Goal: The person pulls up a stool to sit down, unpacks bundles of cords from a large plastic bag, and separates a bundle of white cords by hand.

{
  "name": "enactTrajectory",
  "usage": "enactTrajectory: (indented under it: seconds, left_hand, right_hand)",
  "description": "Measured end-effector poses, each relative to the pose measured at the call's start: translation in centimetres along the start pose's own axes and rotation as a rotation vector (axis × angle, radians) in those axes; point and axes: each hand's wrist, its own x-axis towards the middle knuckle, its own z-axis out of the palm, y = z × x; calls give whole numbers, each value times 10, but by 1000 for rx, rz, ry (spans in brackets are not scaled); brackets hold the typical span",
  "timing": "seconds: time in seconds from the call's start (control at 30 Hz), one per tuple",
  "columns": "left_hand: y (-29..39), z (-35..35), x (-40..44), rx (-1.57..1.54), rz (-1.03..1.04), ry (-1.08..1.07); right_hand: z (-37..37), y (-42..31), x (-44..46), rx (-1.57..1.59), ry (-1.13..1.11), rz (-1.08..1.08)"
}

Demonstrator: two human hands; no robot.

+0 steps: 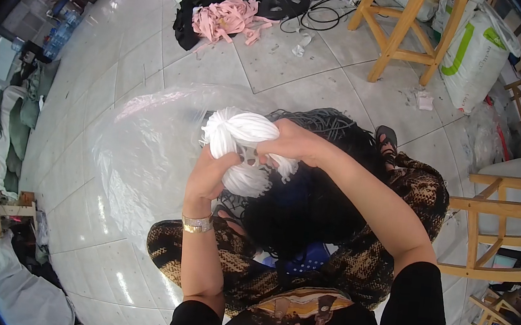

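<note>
A bundle of white cords is held up between both hands, bent round so that a gap shows in its middle. My left hand grips its left side, fingers closed round the strands. On the upper right, my right hand is closed on the same bundle. Loose white ends hang below and at the left. Under the hands, a large heap of black cords lies over my lap, with dark grey cords at its far edge. A clear plastic sheet spreads over the floor at the left.
Pink fabric strips and black cloth lie on the tiled floor ahead. A wooden stool stands at the upper right beside a white sack. Another wooden stool is at the right. Stacked goods line the left wall.
</note>
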Motion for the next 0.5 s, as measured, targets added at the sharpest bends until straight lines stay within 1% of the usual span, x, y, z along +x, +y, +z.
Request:
enactTrajectory:
  seconds: [0.1, 0.27, 0.37, 0.47, 0.5]
  left_hand:
    - [-6, -5, 2, 55, -5, 69]
    - [-10, -9, 3, 36, 2, 34]
    - [-5, -5, 1, 7, -2, 3]
    - [-1, -3, 0, -13, -18, -45]
    - [0, -2, -1, -14, -26, -63]
  right_hand:
    - [3, 3, 0, -45, 1, -28]
    - [4, 6, 2, -92, 6, -26]
    - [3, 13, 8, -56, 149, -132]
    - [0, 1, 0, 54, 121, -24]
    - [-5, 2, 2, 11, 28, -19]
